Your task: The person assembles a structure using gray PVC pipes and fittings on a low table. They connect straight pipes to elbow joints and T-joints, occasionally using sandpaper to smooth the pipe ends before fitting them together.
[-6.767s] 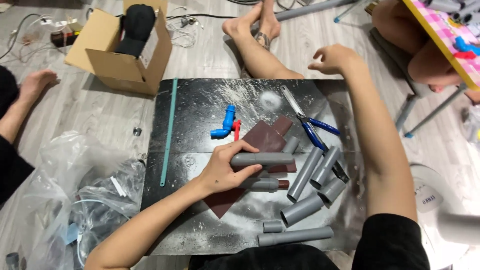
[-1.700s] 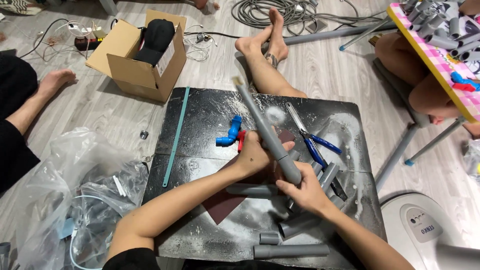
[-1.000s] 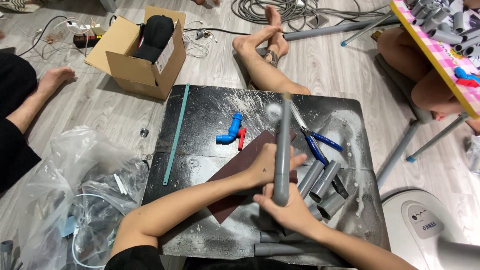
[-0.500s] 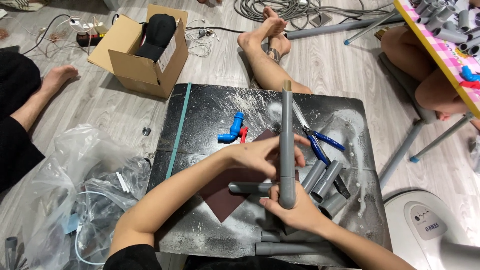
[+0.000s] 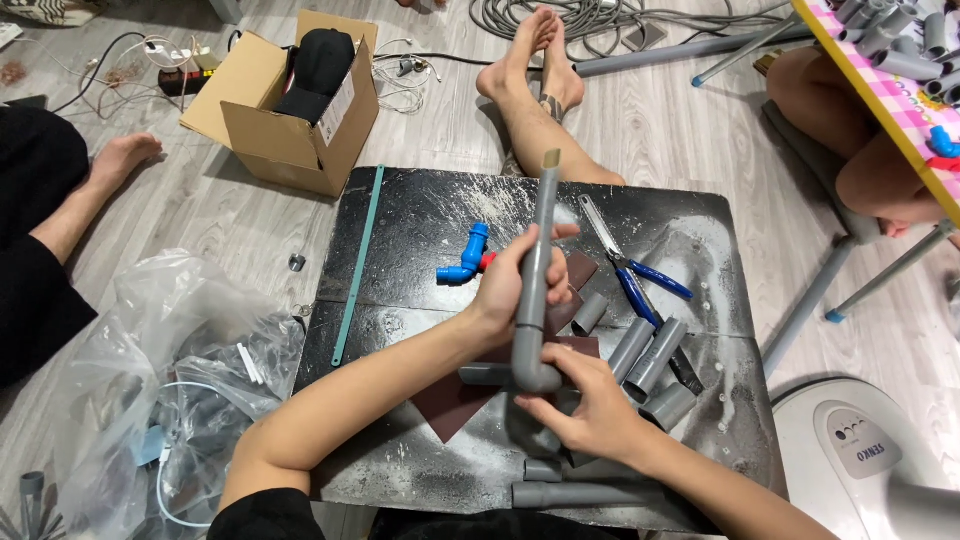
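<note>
Sitting on the floor with legs stretched past a black board (image 5: 420, 215), the person holds a long grey pipe (image 5: 537, 255) upright over the middle of it, top end pointing away toward the bare feet. The left hand (image 5: 518, 285) wraps the pipe about halfway up, fingers curled fully round it, thumb raised toward the far side; that grip looks meant to keep the pipe steady and straight. The right hand (image 5: 590, 410) sits lower, fingers closed around the grey elbow fitting (image 5: 530, 375) at the pipe's bottom end, so the 2 hands brace the joint from either side. Both forearms reach in from the near edge, the left one long and nearly straight, the right one bent across from the lower right.

Beneath the hands lies a dark brown sheet of sandpaper (image 5: 450, 405), and just right of them several short grey pipe pieces (image 5: 650, 355) lie side by side, within easy reach. A blue-handled cutter (image 5: 630, 270) rests farther up the board, a small blue fitting (image 5: 462, 262) to its left, and a thin green strip (image 5: 357, 262) runs along the board's left edge. A cardboard box (image 5: 290, 120) stands beyond, well apart.
</note>
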